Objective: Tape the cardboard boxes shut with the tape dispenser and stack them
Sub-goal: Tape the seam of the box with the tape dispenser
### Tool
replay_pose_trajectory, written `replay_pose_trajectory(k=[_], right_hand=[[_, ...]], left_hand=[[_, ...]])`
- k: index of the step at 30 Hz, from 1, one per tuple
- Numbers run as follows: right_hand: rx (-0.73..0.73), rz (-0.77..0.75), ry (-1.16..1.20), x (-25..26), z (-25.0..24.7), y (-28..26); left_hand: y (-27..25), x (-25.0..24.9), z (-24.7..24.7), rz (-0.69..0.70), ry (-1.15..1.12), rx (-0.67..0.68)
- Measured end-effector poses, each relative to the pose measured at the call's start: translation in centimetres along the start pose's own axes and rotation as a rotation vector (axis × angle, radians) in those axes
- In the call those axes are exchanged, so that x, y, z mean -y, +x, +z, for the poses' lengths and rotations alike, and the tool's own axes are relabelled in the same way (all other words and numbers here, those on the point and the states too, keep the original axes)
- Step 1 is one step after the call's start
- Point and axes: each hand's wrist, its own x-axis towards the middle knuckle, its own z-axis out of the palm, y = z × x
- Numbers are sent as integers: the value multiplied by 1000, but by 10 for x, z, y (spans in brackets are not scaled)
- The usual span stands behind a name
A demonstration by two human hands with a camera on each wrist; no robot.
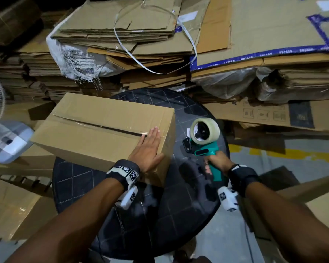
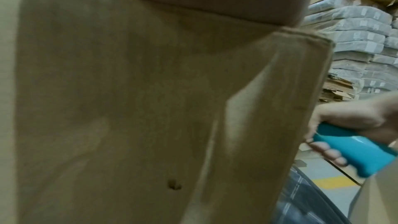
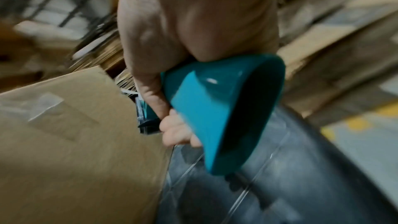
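Observation:
A brown cardboard box (image 1: 95, 128) lies on the round black table (image 1: 179, 215), flaps closed, with clear tape along the right end of its centre seam. My left hand (image 1: 149, 147) lies flat with straight fingers on the box's top near its right end. My right hand (image 1: 216, 162) grips the teal handle of the tape dispenser (image 1: 204, 139), held just right of the box above the table, its roll of clear tape upward. In the left wrist view the box (image 2: 129, 108) fills the frame. The right wrist view shows the teal handle (image 3: 219, 108) beside the box (image 3: 75, 142).
Stacks of flattened cardboard (image 1: 122, 35) rise behind the table. A white fan (image 1: 0, 130) stands at the left. More boxes (image 1: 11, 205) lie on the floor at lower left, and a loose white strap (image 1: 188, 40) loops over the stacks.

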Motion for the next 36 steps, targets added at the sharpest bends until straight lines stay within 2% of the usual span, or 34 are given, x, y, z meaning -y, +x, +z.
replay_pose_trajectory(k=[2, 4, 6, 8, 10, 11, 13, 15, 18, 21, 24, 26, 30, 33, 36], right_hand=[[51, 156, 266, -9, 23, 18], [123, 247, 392, -19, 41, 33], [119, 268, 474, -31, 54, 45], [47, 251, 495, -39, 65, 53], [-73, 184, 350, -44, 69, 59], [-132, 159, 180, -44, 68, 59], [-175, 141, -118, -38, 62, 49], [-196, 119, -240, -30, 57, 36], [-371, 30, -163, -7, 62, 7], [-524, -158, 30, 24, 82, -24], [-575, -376, 137, 63, 107, -49], [-578, -430, 172, 88, 122, -64], [-540, -367, 163, 123, 155, -69], [-424, -242, 158, 139, 184, -67], [-472, -148, 82, 147, 199, -64]], left_hand=[[0, 3, 1, 18, 1, -6], [1, 5, 3, 38, -15, -14], [1, 6, 5, 50, -43, -17], [1, 7, 5, 50, -64, -22], [1, 5, 4, 34, -63, -20], [1, 4, 3, 27, -61, -18], [0, 2, 3, 11, -53, -23], [0, -1, 3, -18, -76, -47], [-2, -2, -3, -34, -169, -99], [-7, 11, -12, -18, -203, -118], [-16, 41, -22, 6, -137, -121], [-22, 65, -28, 15, -83, -102], [-29, 109, -28, 93, -2, -63], [-29, 120, -18, 129, 19, -53], [-25, 119, -14, 113, 2, -47]])
